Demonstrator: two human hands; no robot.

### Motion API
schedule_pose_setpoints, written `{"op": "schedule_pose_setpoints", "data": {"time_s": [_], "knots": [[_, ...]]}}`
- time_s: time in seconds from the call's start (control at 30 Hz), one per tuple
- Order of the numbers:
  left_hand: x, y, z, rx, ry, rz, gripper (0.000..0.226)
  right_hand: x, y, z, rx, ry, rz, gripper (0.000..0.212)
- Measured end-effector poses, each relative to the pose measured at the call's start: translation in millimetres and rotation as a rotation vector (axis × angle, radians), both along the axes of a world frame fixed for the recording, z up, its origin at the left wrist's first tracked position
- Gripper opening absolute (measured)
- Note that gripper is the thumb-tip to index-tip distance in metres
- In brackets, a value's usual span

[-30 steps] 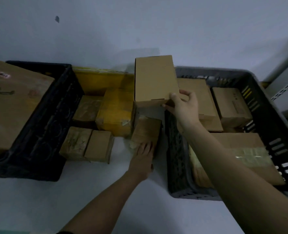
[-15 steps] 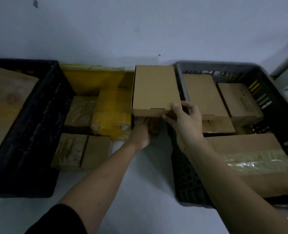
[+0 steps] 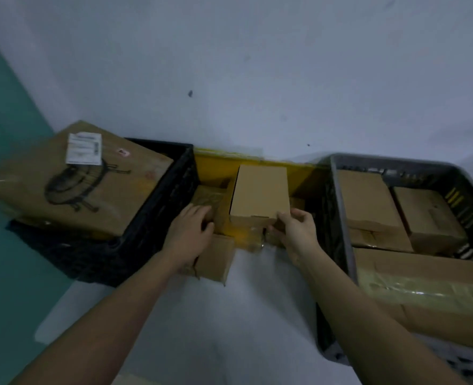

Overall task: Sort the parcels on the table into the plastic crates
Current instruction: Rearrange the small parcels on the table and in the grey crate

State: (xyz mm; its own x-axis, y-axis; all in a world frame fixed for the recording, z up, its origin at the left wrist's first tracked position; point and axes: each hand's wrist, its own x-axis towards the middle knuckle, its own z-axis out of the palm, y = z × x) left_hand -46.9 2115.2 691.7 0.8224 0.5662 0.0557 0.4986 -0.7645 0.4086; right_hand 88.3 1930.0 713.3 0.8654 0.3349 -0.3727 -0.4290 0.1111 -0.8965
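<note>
My right hand (image 3: pixel 296 234) grips the plain brown box (image 3: pixel 259 191); my left hand (image 3: pixel 189 234) lies flat on small parcels (image 3: pixel 215 257). The big carton's white label (image 3: pixel 84 148) is unreadable.

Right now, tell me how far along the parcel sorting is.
Partly done. The grey crate already holds several boxes, and a large labelled box sits on the black crate. In hand: the right hand grips a plain box; the left hand rests on a small parcel. Left: that one and the yellow-taped parcels between the crates.
</note>
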Motion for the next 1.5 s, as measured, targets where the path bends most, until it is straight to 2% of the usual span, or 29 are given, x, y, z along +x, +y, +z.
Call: {"op": "schedule_pose_setpoints", "data": {"time_s": [0.17,0.33,0.5,0.6,0.67,0.77,0.87,1.0,1.07,1.13,1.23,1.33,1.5], "knots": [[-27.9,48.3,15.1,0.023,0.058,0.058,0.053,-9.6,38.0,-18.9,0.0,0.083,0.03,0.036],[-24.5,99.2,5.9,0.025,0.064,0.021,0.052,-5.7,102.1,-42.3,-0.042,0.103,0.058,0.034],[6.7,158.9,3.4,0.123,0.076,-0.08,0.051,6.9,159.1,-75.6,-0.156,0.117,-0.019,0.031],[32.6,180.7,0.5,0.16,0.091,-0.151,0.052,24.0,167.3,-88.4,-0.228,0.088,-0.128,0.027],[44.5,189.9,-2.5,0.175,0.116,-0.167,0.053,33.0,163.3,-92.0,-0.279,0.066,-0.172,0.031],[47.5,196.1,-11.9,0.196,0.137,-0.171,0.055,42.3,155.3,-99.9,-0.542,-0.095,-0.142,0.035],[46.8,197.5,-18.0,0.188,0.104,-0.17,0.056,45.3,155.5,-105.9,-0.91,-0.314,-0.027,0.04],[49.3,198.6,-19.0,0.2,0.092,-0.171,0.054,40.7,159.2,-98.9,-1.196,-0.624,0.121,0.052],[48.6,198.9,-19.0,0.217,0.094,-0.166,0.053,38.5,158.6,-97.0,-1.325,-0.872,0.273,0.056],[47.8,198.5,-17.8,0.235,0.097,-0.168,0.052,39.5,155.1,-100.4,-1.352,-1.045,0.517,0.053],[48.2,200.3,-20.1,0.249,0.087,-0.17,0.049,46.8,146.3,-107.6,-1.356,-1.02,0.693,0.057],[49.1,199.5,-22.1,0.25,0.076,-0.176,0.049,49.7,134.4,-107.7,-1.37,-1.017,0.643,0.055],[49.2,191.0,-11.8,0.29,0.268,-0.16,0.063,50.6,125.9,-99.1,-1.316,-0.978,0.708,0.058]]}}
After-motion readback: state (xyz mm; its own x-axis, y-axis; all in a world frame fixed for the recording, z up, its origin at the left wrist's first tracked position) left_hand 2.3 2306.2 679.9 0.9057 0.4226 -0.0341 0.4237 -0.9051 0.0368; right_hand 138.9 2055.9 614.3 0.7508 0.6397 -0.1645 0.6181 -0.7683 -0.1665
